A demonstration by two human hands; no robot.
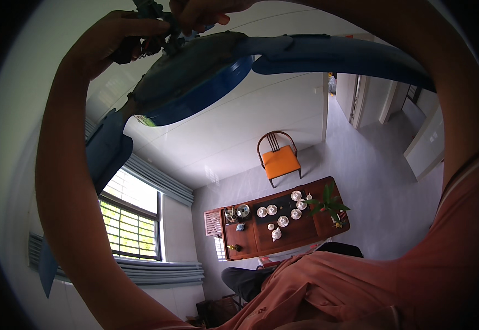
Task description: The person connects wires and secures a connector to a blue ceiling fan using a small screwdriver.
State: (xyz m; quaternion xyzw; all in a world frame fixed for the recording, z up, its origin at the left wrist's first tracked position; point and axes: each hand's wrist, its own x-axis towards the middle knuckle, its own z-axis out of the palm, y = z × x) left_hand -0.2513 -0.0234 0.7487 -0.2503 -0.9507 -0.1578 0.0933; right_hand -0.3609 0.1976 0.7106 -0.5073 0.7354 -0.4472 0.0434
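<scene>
Overhead at the top left is a ceiling fan with a round dark-blue motor housing. One long blade stretches right, and another blade hangs toward the window. My left hand is raised to the fan's rod, its fingers closed at a clump of dark wires and its thumb pointing toward the rod. Just right of the rod, my right hand has its fingers curled close together. The upper edge cuts it off, and whatever it pinches is in shadow.
Below stands a wooden tea table with several white cups and pots and a green plant. Behind it is an orange-seated chair. A barred window with grey-blue curtains is at left; doorways are at upper right.
</scene>
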